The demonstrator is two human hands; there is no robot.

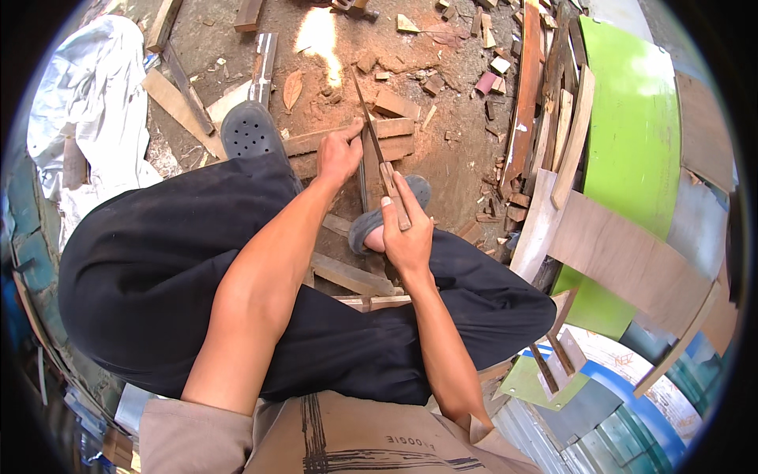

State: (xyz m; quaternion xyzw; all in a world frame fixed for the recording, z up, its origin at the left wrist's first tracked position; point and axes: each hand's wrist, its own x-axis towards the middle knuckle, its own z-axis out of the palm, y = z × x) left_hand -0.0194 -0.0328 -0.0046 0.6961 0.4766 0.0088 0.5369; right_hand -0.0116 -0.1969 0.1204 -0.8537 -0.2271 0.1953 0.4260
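My right hand [408, 237] is closed around the wooden handle of a handsaw [369, 118]. Its dark, narrow blade shows nearly edge-on and points away from me. Just left of the blade, my left hand [339, 156] grips a short wooden plank [304, 144], fingers curled and partly hidden. The blade crosses this plank beside my fingertips; how deep it sits in the wood I cannot tell. A second wooden piece [395, 148] lies just under and nearer than the plank. My feet in grey clogs [251, 130] are on both sides of the wood.
Reddish sawdust and several offcuts [407, 24] litter the ground ahead. Long boards [525, 103] and a green panel [632, 118] lie at the right. White cloth [95, 103] is at the left. Another wooden strip [353, 275] lies between my legs.
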